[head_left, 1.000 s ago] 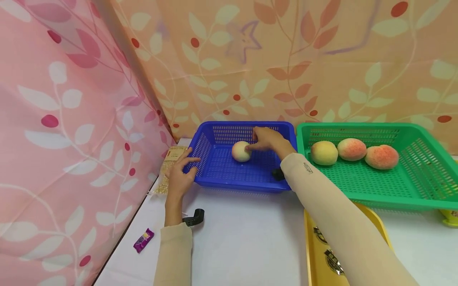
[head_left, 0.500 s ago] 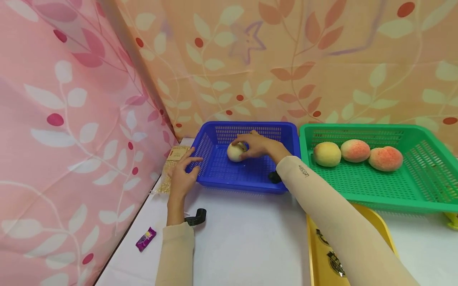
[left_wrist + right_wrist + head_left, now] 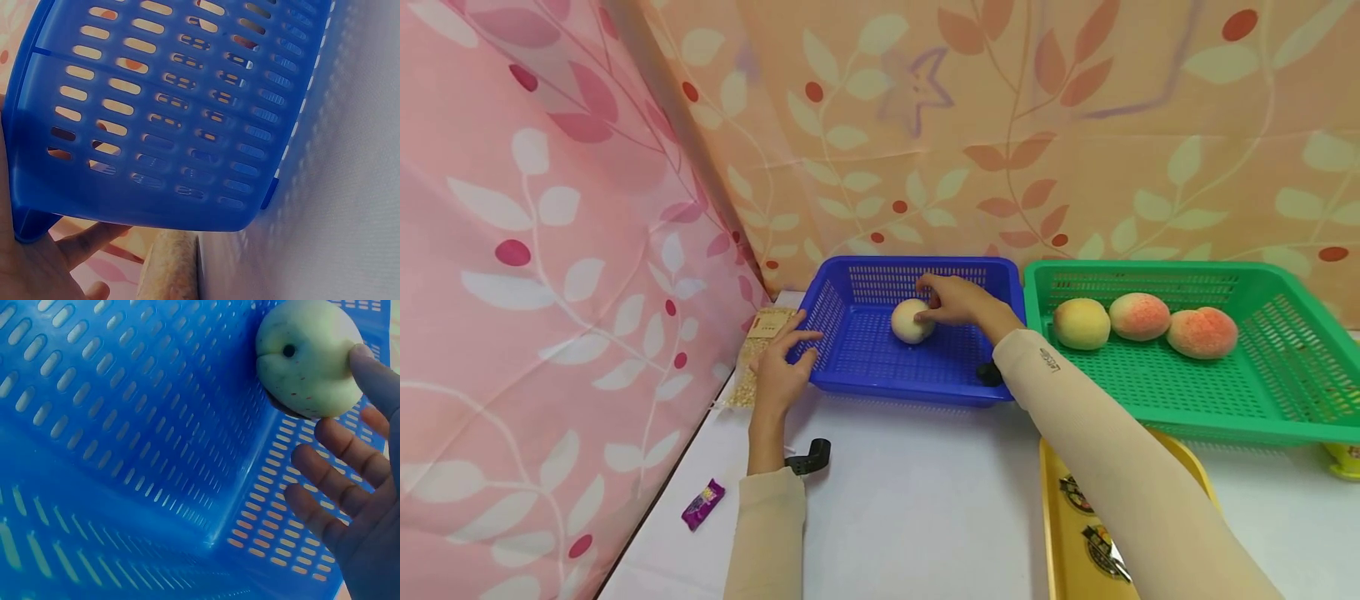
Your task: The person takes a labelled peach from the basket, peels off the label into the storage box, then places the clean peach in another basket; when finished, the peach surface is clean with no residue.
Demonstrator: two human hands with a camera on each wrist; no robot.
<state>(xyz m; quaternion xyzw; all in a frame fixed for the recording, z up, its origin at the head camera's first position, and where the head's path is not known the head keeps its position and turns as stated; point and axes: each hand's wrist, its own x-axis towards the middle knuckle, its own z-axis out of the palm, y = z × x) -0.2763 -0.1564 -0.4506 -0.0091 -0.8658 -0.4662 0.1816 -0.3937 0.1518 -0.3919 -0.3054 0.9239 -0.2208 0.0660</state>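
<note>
1. Change from half a second ago: the right hand (image 3: 953, 302), then curled over the top of the pale peach (image 3: 912, 321), is now drawn back to the peach's right side, with only fingertips on it. The peach is shifted slightly to the right inside the blue basket (image 3: 857, 367). The left hand (image 3: 781, 367) is unchanged at the basket's near-left corner.
2. Pale peach: lying on the floor of the blue basket, toward the far middle. In the right wrist view the peach (image 3: 309, 357) is seen with its stem dimple facing the camera.
3. Right hand fingers (image 3: 340, 447): straight and spread, not wrapped round anything. One fingertip is touching the peach's right flank; the other fingers are held just beside and below it, apart from it.
4. Left hand fingers: extended and loosely spread, resting against the outer wall of the blue basket (image 3: 156, 112) at its left near corner; nothing is gripped.
5. Green basket (image 3: 1285, 392): set just right of the blue basket, holding three peaches (image 3: 1138, 321) in a row along its far side.
6. Worktop (image 3: 910, 500): white; a yellow tray (image 3: 1078, 533) is partly covered by the right sleeve, a purple wrapper (image 3: 702, 503) lies at the near left, and a packet of beans (image 3: 756, 354) lies left of the blue basket.
</note>
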